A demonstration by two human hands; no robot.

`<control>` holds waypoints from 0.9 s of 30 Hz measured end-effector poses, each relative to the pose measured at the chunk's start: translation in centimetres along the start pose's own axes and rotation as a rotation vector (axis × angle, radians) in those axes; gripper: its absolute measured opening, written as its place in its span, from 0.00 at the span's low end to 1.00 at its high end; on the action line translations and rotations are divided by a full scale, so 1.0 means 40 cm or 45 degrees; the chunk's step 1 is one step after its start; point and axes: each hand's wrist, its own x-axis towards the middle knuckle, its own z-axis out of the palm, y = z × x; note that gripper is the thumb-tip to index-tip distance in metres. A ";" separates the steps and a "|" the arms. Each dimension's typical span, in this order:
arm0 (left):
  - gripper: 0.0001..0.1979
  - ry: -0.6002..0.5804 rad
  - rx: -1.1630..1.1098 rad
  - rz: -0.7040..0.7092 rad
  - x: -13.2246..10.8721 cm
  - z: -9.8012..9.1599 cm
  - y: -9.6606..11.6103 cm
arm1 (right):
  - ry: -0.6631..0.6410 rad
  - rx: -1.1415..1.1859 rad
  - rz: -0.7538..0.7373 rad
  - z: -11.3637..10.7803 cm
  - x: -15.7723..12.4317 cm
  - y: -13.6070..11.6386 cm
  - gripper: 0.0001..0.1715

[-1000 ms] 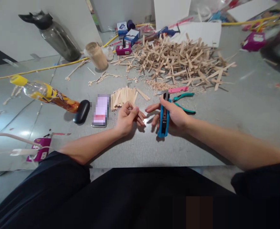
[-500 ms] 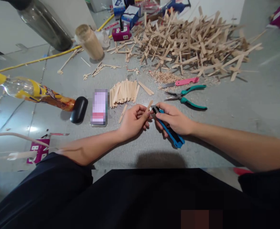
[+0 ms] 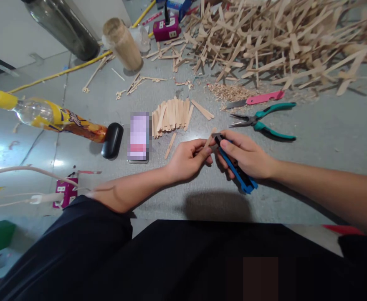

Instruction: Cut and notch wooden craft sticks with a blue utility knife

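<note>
My left hand [image 3: 188, 159] pinches a short wooden stick [image 3: 209, 137] between thumb and fingers. My right hand [image 3: 247, 154] grips a blue utility knife [image 3: 238, 171], its black tip touching the stick's upper end. Both hands hover just above the grey table [image 3: 327, 129]. A neat row of wooden sticks [image 3: 172, 115] lies right behind the hands, with one loose stick [image 3: 170, 145] beside it.
A big heap of wooden sticks [image 3: 264, 42] fills the back right. Teal pliers [image 3: 264, 119] and a pink knife [image 3: 258, 99] lie right of the hands. Phone [image 3: 138, 136], black case [image 3: 112, 140], lying bottle [image 3: 51, 119], brown cup [image 3: 122, 44] and dark flask [image 3: 64, 27] sit left.
My right hand turned the blue knife from upright to slanted and brought its tip to the stick held in my left hand. The view tilted down and closer.
</note>
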 end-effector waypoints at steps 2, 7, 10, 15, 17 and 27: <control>0.33 -0.024 -0.013 -0.005 0.001 0.000 -0.006 | 0.006 -0.006 -0.004 0.001 -0.001 0.000 0.28; 0.33 -0.056 0.037 -0.066 -0.006 -0.008 -0.014 | 0.025 -0.006 0.019 -0.001 -0.003 0.015 0.29; 0.33 -0.089 0.140 -0.088 -0.011 -0.015 -0.008 | 0.035 -0.009 0.022 -0.004 -0.004 0.028 0.31; 0.28 -0.127 0.191 -0.056 -0.016 -0.025 -0.008 | 0.052 -0.022 0.040 -0.001 -0.004 0.032 0.34; 0.28 -0.135 0.130 -0.037 -0.016 -0.025 -0.014 | 0.045 -0.025 0.062 0.001 -0.004 0.022 0.35; 0.17 0.074 0.176 0.039 -0.007 0.000 0.014 | -0.059 0.004 0.108 -0.013 -0.006 -0.016 0.33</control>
